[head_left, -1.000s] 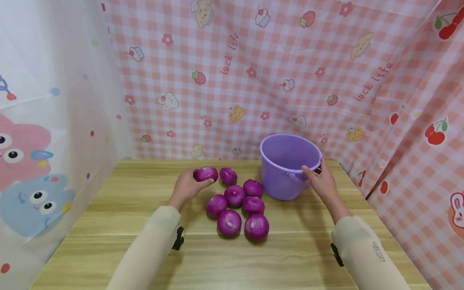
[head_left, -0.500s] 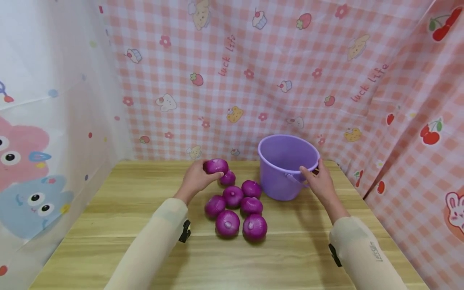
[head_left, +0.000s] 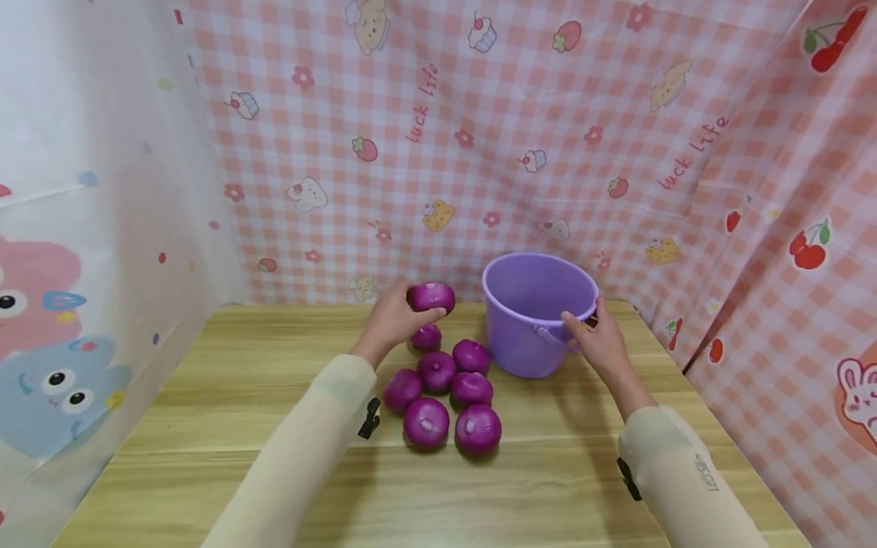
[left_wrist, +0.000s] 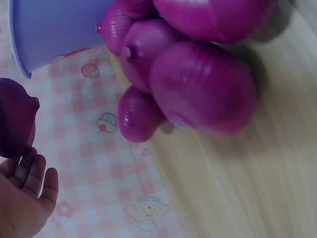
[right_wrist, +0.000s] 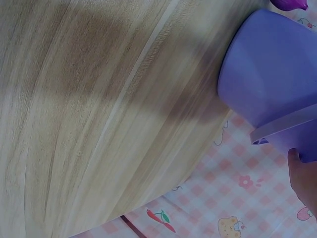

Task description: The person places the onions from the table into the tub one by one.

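My left hand (head_left: 392,318) holds a purple onion (head_left: 436,297) up above the back of the table, left of the bucket; in the left wrist view the same onion (left_wrist: 16,119) rests against the fingers. A purple bucket (head_left: 527,346) stands upright at the back right, its mouth facing up. My right hand (head_left: 603,339) grips the bucket's right rim, thumb on the near side; the fingers behind it are largely hidden. Several more onions (head_left: 426,423) lie in a loose cluster on the table, left of and in front of the bucket.
The wooden table (head_left: 274,472) ends at the back against a pink checked cloth (head_left: 329,251). A white printed cloth (head_left: 137,251) hangs along the left side. The bucket's handle (head_left: 553,339) hangs down its near side.
My left hand has carried its onion up and to the right, from beside the rear onion to above it. My right hand stays on the bucket's rim.
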### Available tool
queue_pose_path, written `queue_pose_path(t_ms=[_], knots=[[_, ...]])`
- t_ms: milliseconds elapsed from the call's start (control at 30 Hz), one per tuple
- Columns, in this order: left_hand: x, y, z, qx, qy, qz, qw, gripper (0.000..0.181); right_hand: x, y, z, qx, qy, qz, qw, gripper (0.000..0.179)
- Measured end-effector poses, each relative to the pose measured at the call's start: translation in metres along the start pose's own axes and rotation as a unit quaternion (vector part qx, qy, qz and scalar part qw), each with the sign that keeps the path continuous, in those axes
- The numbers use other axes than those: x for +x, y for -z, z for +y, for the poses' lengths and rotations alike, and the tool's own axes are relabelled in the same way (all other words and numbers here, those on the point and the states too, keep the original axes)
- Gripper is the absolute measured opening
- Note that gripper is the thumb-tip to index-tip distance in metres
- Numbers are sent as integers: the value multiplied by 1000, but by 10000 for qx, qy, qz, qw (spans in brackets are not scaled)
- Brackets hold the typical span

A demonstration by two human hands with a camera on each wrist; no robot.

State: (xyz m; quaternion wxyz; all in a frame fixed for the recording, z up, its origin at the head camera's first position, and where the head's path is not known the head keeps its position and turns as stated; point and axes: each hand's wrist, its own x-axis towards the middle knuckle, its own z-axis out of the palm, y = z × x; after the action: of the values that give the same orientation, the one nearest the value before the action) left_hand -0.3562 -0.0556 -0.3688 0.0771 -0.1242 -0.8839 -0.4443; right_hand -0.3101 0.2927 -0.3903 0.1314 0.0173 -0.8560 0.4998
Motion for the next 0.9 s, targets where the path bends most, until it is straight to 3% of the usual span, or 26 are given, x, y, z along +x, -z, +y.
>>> queue_pose_path(t_ms=[300,900], knots=[[14,-18,28,-271,-118,-25,9996,64,0,-1,0,99,74,59,9999,75],[46,-53,69,34,-661,-165,9977,62,0,1,1,168,-38,-18,9999,80]])
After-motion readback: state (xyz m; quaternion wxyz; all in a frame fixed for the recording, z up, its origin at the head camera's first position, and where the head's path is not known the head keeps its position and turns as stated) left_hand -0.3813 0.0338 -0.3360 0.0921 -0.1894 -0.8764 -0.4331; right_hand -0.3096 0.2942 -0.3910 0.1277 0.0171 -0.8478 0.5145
